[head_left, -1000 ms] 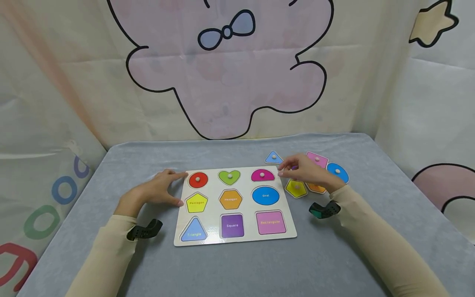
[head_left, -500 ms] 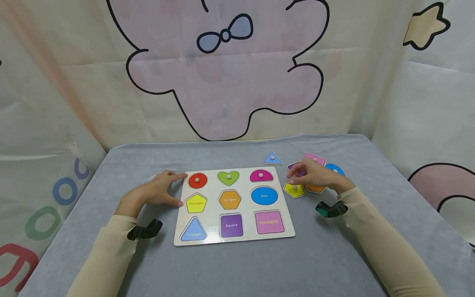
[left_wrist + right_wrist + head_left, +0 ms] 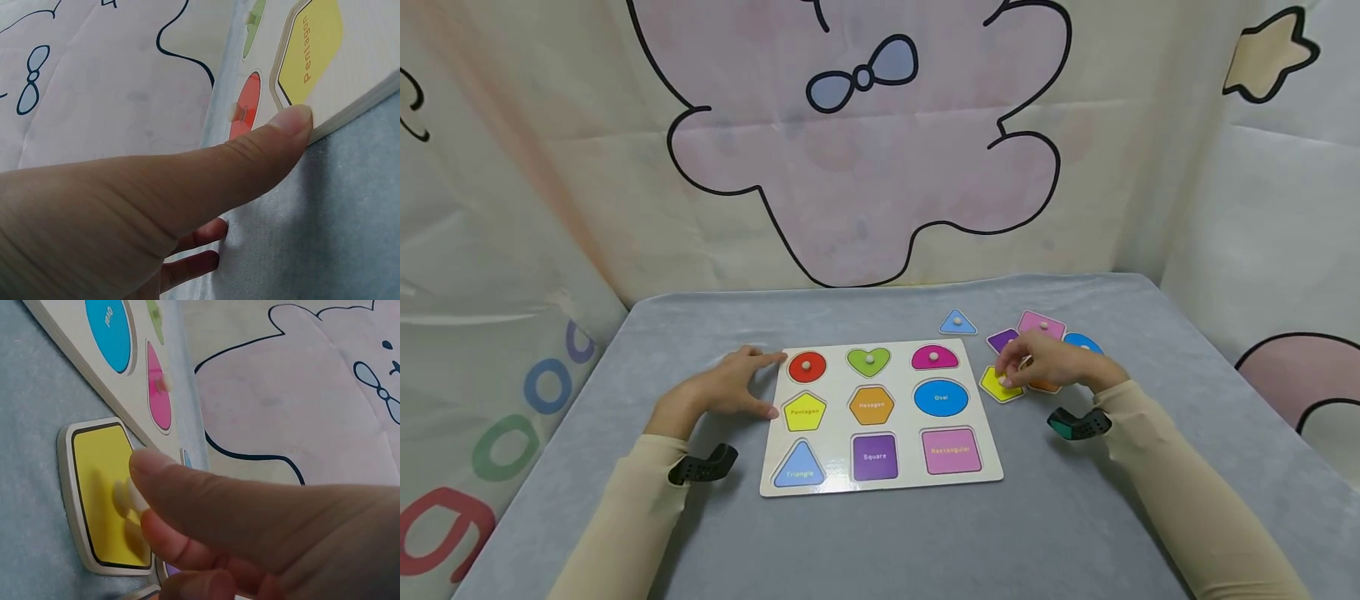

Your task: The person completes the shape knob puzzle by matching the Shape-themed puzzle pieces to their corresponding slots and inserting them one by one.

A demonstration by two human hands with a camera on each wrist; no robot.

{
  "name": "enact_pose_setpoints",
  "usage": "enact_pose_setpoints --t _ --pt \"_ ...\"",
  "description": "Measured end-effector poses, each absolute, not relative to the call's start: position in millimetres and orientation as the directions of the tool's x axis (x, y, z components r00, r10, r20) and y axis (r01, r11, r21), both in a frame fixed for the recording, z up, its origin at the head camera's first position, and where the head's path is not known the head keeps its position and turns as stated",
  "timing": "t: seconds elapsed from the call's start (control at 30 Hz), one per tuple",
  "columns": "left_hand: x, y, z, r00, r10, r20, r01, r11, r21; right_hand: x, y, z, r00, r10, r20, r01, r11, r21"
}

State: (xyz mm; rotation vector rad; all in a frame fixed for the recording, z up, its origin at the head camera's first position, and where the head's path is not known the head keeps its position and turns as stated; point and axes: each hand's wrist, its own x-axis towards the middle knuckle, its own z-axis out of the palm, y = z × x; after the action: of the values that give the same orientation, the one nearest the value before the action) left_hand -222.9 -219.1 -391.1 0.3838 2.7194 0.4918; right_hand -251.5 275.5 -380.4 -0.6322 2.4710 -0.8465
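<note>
A white wooden shape puzzle board [image 3: 838,457] lies flat on the table. Its red circle [image 3: 806,367], green heart [image 3: 865,362] and magenta half circle [image 3: 935,357] hold knobbed pieces; the other printed recesses show bare colours with words. My left hand [image 3: 718,390] rests at the board's left side, thumb on the edge near the Pentagon recess [image 3: 315,53], fingers spread. Beyond the right edge, my right hand [image 3: 1054,360] pinches the knob of the yellow pentagon piece [image 3: 103,481] between thumb and index finger. That piece lies close beside the board, its face partly covered by the fingers.
Around the right hand lie a purple piece [image 3: 1002,341], a pink rectangle piece [image 3: 1041,323], a blue oval piece [image 3: 1083,342] and a partly hidden orange piece [image 3: 1043,387]. A blue triangle piece [image 3: 957,322] sits behind the board. Grey cloth covers the table [image 3: 880,546].
My right hand has moved from the board's upper right corner, by the half circle, to the yellow pentagon piece and taken its knob. My left hand has stayed at the board.
</note>
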Motion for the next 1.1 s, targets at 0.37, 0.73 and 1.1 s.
enact_pose_setpoints --t 0.37,0.73,1.1 --pt "-220.6 -219.1 -397.2 -0.905 0.313 -0.290 0.191 0.905 0.381 -250.6 272.2 -383.7 -0.787 -0.552 -0.274 -0.264 0.703 -0.660" --pt "-222.4 -220.0 -397.5 -0.907 0.314 -0.279 0.192 0.900 0.390 -253.0 272.1 -387.4 -0.793 -0.551 -0.259 -0.278 0.706 -0.652" --pt "-222.0 -219.7 -393.0 -0.905 0.326 -0.274 0.205 0.897 0.392 -252.9 271.0 -390.4 -0.789 -0.568 -0.235 -0.300 0.690 -0.659"
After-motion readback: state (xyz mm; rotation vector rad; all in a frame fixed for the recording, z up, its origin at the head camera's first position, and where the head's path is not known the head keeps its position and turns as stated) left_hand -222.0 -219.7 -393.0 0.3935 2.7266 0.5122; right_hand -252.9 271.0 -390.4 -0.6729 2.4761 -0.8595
